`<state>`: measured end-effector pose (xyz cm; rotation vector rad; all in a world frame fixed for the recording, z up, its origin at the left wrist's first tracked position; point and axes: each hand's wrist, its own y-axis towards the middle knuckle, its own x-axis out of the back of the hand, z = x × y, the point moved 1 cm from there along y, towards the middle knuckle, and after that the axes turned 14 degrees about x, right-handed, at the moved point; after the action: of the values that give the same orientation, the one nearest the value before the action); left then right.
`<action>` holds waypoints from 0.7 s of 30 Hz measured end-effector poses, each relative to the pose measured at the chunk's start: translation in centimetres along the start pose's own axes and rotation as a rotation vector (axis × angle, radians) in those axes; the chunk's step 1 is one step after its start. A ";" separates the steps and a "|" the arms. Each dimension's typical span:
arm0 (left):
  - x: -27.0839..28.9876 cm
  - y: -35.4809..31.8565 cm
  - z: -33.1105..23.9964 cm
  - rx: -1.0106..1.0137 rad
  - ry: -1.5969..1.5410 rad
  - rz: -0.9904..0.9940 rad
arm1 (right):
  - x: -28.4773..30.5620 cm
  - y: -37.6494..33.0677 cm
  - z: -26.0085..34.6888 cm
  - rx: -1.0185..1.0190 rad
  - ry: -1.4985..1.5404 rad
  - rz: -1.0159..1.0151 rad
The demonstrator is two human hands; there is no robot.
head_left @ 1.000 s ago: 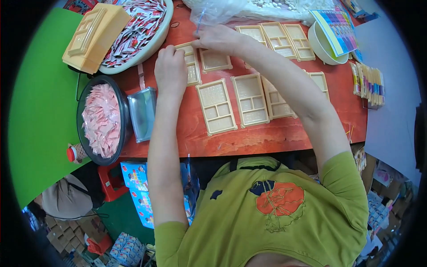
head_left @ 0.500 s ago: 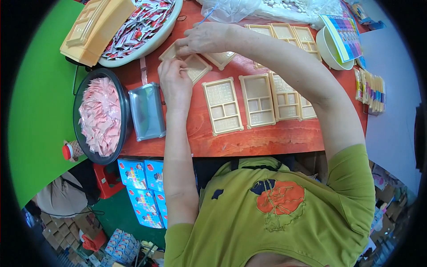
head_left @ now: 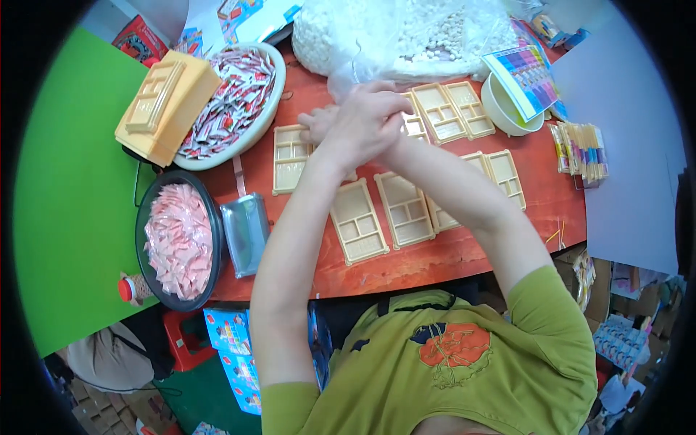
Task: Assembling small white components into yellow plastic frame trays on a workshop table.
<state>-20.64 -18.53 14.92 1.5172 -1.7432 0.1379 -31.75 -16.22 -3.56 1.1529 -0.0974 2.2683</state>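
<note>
Several tan compartment trays lie in rows on the orange-red table (head_left: 435,261), among them one tray (head_left: 290,156) at the left and another tray (head_left: 359,221) nearer me. My left hand (head_left: 370,116) and my right hand (head_left: 317,125) meet above the trays at the middle of the far row. The left hand lies on top with curled fingers. Only the right hand's fingers show, sticking out to its left. Whatever is between the hands is hidden.
A white bowl of red-and-white sachets (head_left: 232,94) and a stack of tan trays (head_left: 163,109) sit far left. A black bowl of pink sachets (head_left: 177,239) and a silver pouch (head_left: 246,232) are near left. A bag of white pieces (head_left: 406,36), white bowl (head_left: 507,112) and stick bundle (head_left: 580,148) stand right.
Both hands have come together over the far row of trays; before, they were apart, handling a tray at the left. The view has tilted so the table sits lower in the picture.
</note>
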 end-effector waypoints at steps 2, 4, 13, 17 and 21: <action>5.6 -6.8 7.2 0.205 0.433 -0.065 | -2.5 0.7 14.3 0.114 0.001 0.397; 5.1 -0.8 6.0 0.245 0.910 0.084 | -1.1 2.1 12.9 0.076 -0.698 0.339; 8.0 -1.5 12.7 0.692 1.273 -0.025 | 2.1 -1.6 13.2 0.450 -0.676 0.064; 7.9 -1.6 14.1 0.544 1.651 0.062 | 3.2 -2.6 13.6 0.441 -0.644 0.029; 6.5 -1.2 16.6 0.347 1.933 0.393 | 4.0 -3.8 13.5 0.438 -0.637 0.078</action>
<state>-27.40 -33.18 7.27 0.5027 -0.3062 1.5360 -21.85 -15.46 7.10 2.1037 0.1166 1.9493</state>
